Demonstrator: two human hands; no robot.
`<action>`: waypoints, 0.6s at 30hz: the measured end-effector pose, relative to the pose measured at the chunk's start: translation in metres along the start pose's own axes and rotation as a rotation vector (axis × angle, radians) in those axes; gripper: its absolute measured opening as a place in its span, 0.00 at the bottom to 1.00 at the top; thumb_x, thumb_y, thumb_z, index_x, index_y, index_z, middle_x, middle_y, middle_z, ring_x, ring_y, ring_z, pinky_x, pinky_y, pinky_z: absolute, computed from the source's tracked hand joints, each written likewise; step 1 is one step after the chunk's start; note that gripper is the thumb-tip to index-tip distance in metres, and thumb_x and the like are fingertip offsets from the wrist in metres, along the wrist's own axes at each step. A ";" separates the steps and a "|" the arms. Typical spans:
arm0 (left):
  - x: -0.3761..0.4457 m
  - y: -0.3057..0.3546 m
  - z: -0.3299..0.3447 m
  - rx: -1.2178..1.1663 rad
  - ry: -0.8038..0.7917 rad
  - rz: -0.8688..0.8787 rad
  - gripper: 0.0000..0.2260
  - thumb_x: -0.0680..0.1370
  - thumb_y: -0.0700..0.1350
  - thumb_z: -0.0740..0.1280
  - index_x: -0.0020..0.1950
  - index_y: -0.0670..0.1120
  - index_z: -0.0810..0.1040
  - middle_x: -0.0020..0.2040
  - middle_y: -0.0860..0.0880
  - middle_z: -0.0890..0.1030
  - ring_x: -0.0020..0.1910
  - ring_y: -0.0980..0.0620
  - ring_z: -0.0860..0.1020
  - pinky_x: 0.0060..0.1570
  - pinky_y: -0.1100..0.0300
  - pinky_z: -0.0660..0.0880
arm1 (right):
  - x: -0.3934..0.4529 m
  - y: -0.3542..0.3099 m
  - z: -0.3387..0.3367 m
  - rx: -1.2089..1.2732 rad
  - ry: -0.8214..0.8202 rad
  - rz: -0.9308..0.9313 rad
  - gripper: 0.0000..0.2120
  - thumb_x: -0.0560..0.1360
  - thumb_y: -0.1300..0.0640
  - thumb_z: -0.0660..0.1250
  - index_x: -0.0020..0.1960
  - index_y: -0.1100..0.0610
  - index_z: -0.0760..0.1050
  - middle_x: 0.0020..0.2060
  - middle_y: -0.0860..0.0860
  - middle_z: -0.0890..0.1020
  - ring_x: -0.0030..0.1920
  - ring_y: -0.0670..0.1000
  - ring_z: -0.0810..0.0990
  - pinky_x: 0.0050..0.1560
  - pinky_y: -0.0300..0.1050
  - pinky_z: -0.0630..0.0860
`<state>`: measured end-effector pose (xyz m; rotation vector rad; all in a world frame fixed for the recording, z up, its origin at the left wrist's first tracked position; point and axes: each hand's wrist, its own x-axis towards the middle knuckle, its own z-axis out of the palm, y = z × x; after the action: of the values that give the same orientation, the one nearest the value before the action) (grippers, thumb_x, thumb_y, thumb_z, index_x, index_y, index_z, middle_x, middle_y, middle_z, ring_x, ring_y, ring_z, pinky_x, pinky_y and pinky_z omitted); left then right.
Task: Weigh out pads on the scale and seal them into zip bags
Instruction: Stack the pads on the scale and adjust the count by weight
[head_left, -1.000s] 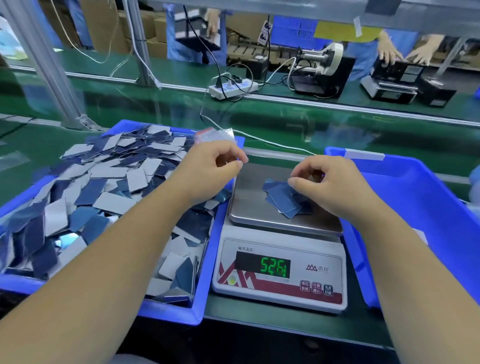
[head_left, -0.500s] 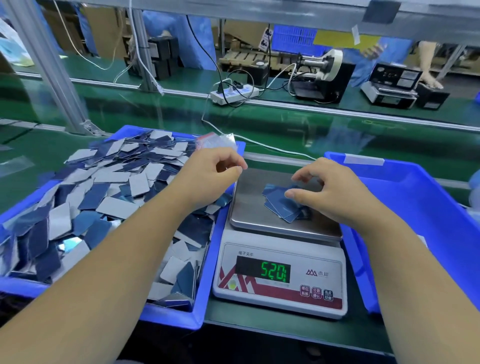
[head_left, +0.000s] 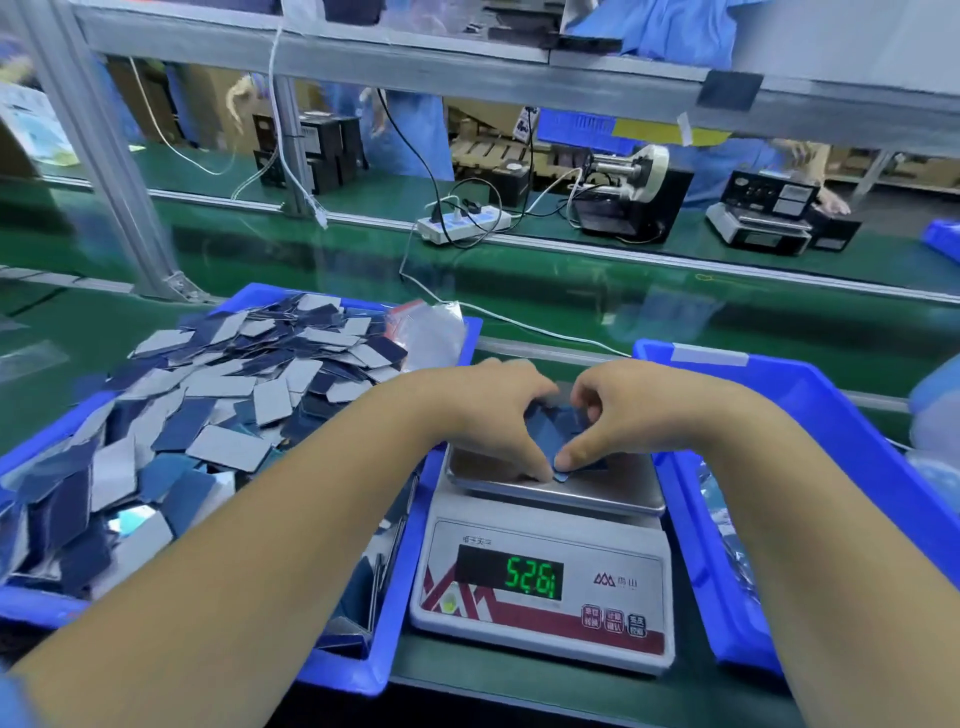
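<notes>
Both hands meet over the scale (head_left: 543, 571), gathering the weighed pads (head_left: 553, 423) off its steel pan. The left hand (head_left: 483, 410) and the right hand (head_left: 631, 410) curl their fingers around the small blue stack from either side, thumbs pressed at its near edge. The display shows green digits, so the weighing step looks finished and the collecting step is in hand. Next, the stack likely has to lift clear in one bundle and go into a zip bag (head_left: 434, 330), which lies at the far right corner of the left bin (head_left: 410, 545).

That bin is heaped with loose pads. A second blue bin (head_left: 852, 441) sits to the right. Both rest on a green surface (head_left: 519, 691). Far off, a power strip (head_left: 465, 221) and other equipment stand beyond a metal frame.
</notes>
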<state>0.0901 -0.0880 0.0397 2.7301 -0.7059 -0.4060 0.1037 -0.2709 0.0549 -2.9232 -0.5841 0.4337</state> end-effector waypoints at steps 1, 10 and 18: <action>0.002 0.001 -0.001 -0.009 0.000 0.008 0.26 0.69 0.59 0.77 0.62 0.53 0.74 0.54 0.53 0.75 0.53 0.50 0.75 0.52 0.54 0.76 | 0.000 -0.003 0.001 0.000 0.000 -0.015 0.25 0.60 0.34 0.78 0.44 0.49 0.75 0.41 0.45 0.80 0.39 0.46 0.77 0.37 0.43 0.73; 0.014 0.006 -0.009 -0.020 -0.035 -0.190 0.27 0.63 0.61 0.81 0.55 0.51 0.77 0.45 0.57 0.77 0.42 0.57 0.75 0.37 0.59 0.70 | 0.007 -0.006 0.003 0.282 -0.046 -0.001 0.18 0.61 0.50 0.83 0.43 0.55 0.79 0.33 0.47 0.77 0.34 0.48 0.74 0.37 0.44 0.72; 0.009 0.002 0.000 -0.151 0.089 -0.115 0.20 0.67 0.55 0.80 0.45 0.55 0.69 0.43 0.57 0.75 0.39 0.58 0.73 0.34 0.59 0.67 | 0.011 0.008 0.001 0.466 -0.083 -0.130 0.13 0.62 0.54 0.80 0.41 0.54 0.78 0.37 0.51 0.82 0.39 0.49 0.78 0.45 0.53 0.77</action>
<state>0.0962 -0.0943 0.0389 2.6350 -0.4762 -0.3455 0.1158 -0.2735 0.0496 -2.4211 -0.5864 0.5864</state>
